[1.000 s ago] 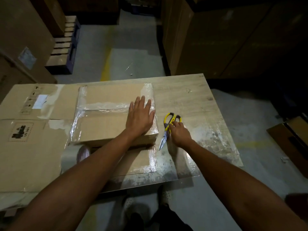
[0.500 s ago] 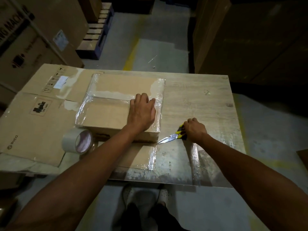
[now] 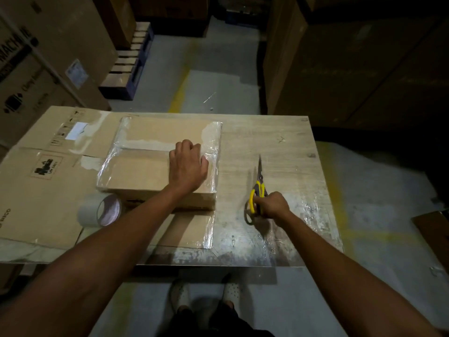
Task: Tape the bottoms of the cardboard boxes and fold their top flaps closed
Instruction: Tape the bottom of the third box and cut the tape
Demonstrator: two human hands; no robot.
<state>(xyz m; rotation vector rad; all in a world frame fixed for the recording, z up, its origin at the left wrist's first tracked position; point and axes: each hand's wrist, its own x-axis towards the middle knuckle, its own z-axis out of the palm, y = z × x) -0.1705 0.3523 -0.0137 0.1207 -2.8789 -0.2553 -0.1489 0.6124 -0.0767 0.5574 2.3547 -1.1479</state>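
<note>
While the left hand (image 3: 188, 166) rests on the right end of the cardboard box (image 3: 145, 169), its fingers bend down over the clear tape (image 3: 145, 143) that runs along the centre seam; the fingertips are hidden, so I cannot tell whether they pinch the film or only press it. The right hand (image 3: 273, 205) is curled round the yellow handles of the scissors (image 3: 259, 183), which lie on the bare desk (image 3: 291, 147) to the right of the box, apart from it, blades together and pointing far; the box sits flat near the middle of the desk, a flattened carton (image 3: 36, 190) at its left and the tape roll (image 3: 100, 211) just beside its near left corner. The step in hand looks like finishing the bottom seam. To do it well, rub the tape from the seam outward and down over the right edge; the film looks wrinkled there and wants firm, flat pressure; leave the scissors with blades turned away before flipping the box.
</note>
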